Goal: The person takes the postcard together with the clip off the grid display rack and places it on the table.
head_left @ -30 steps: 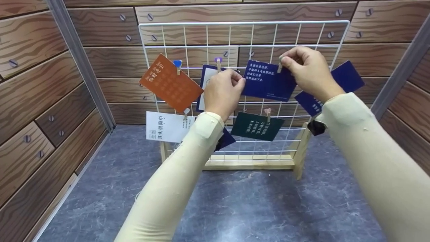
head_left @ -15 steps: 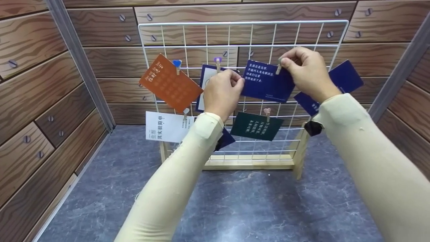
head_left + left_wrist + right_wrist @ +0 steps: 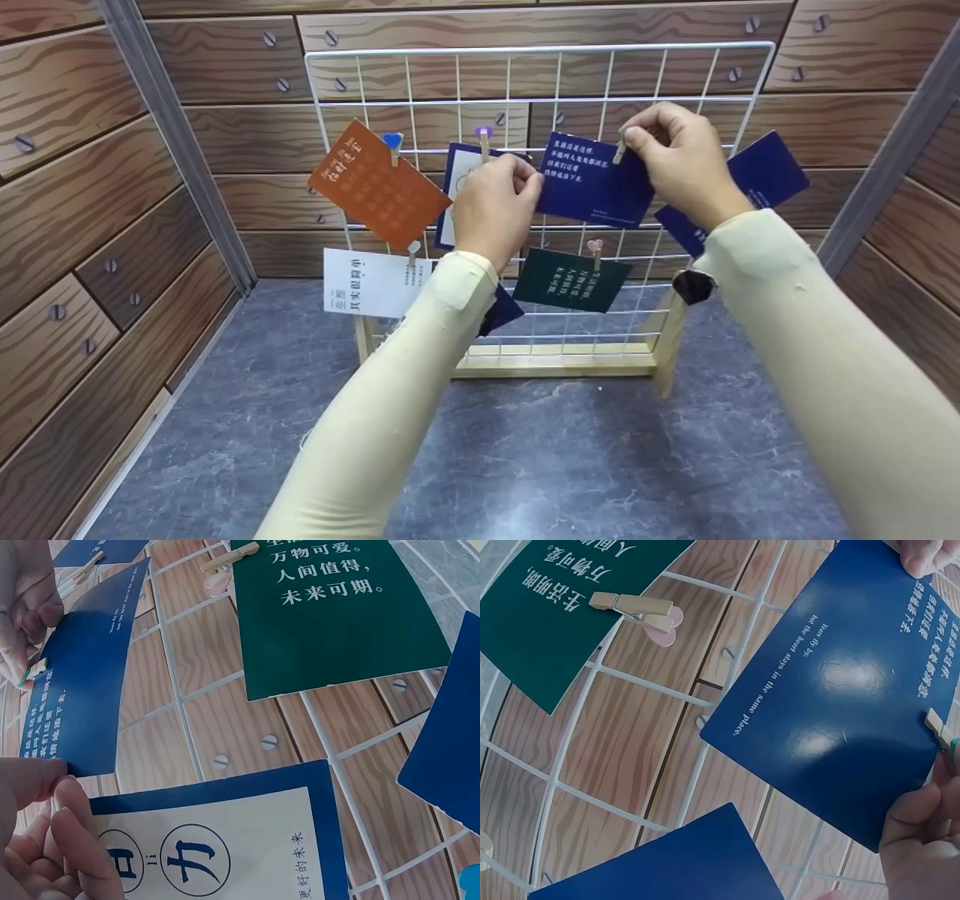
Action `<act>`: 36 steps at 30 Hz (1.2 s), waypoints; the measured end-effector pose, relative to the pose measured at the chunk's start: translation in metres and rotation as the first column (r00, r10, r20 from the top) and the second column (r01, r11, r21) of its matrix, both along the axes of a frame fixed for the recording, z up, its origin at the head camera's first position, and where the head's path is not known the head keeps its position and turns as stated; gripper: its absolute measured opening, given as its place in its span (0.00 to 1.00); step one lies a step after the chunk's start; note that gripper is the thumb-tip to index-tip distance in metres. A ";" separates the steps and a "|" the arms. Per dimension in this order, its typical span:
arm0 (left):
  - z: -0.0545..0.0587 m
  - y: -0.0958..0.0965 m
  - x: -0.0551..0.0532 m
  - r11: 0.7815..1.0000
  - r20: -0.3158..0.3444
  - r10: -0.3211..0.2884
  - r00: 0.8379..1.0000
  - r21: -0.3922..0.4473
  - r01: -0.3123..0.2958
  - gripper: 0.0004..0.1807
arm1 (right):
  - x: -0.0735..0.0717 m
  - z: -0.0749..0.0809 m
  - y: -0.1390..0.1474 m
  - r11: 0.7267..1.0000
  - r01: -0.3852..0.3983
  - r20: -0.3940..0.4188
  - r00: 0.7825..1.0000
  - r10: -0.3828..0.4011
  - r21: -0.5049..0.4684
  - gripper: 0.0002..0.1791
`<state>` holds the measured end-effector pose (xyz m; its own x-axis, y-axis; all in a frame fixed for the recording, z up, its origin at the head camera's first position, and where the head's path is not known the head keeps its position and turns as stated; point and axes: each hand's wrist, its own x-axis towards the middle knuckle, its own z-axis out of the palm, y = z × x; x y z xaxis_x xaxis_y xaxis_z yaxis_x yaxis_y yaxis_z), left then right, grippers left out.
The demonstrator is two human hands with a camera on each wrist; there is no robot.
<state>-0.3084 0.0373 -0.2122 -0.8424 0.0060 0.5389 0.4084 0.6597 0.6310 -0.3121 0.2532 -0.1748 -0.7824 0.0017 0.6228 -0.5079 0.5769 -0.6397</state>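
Observation:
My left hand [image 3: 495, 206] pinches the left edge of a dark blue card [image 3: 585, 196] with white printed lines, its thumb and fingertips at the corner in the left wrist view. At the card's top edge, my right hand [image 3: 682, 161] pinches a small wooden clothespin [image 3: 939, 727] with a greenish end. This clothespin sits over the card's edge, and the card lies against a white wire grid [image 3: 525, 50]. Partly hidden behind my left hand hangs a blue-bordered white card [image 3: 262, 840], under a clothespin with a purple heart [image 3: 484, 132].
Other cards hang on the grid: orange [image 3: 386, 195], white [image 3: 360, 281], green [image 3: 574, 279] and a blue one [image 3: 772, 169] behind my right wrist. A wooden base [image 3: 555, 370] holds the grid on a grey marbled tabletop [image 3: 525, 457]. Wood-patterned walls [image 3: 75, 195] enclose it.
The head view shifts very slightly, and my right wrist edges a little to the left. Both hands keep their holds on the card and the clothespin.

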 end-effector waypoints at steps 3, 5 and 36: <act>0.000 0.000 0.000 1.000 0.005 -0.001 1.000 0.004 0.001 0.10 | 0.000 0.001 -0.001 1.000 0.002 -0.010 1.000 -0.002 -0.001 0.09; 0.001 0.000 0.000 1.000 0.008 -0.003 1.000 0.003 0.003 0.11 | -0.001 0.000 -0.001 1.000 0.006 -0.017 1.000 -0.007 -0.006 0.09; -0.002 -0.004 0.001 0.998 0.002 -0.059 0.998 0.007 0.059 0.10 | -0.005 -0.011 -0.007 0.985 0.021 -0.147 0.988 -0.047 -0.172 0.08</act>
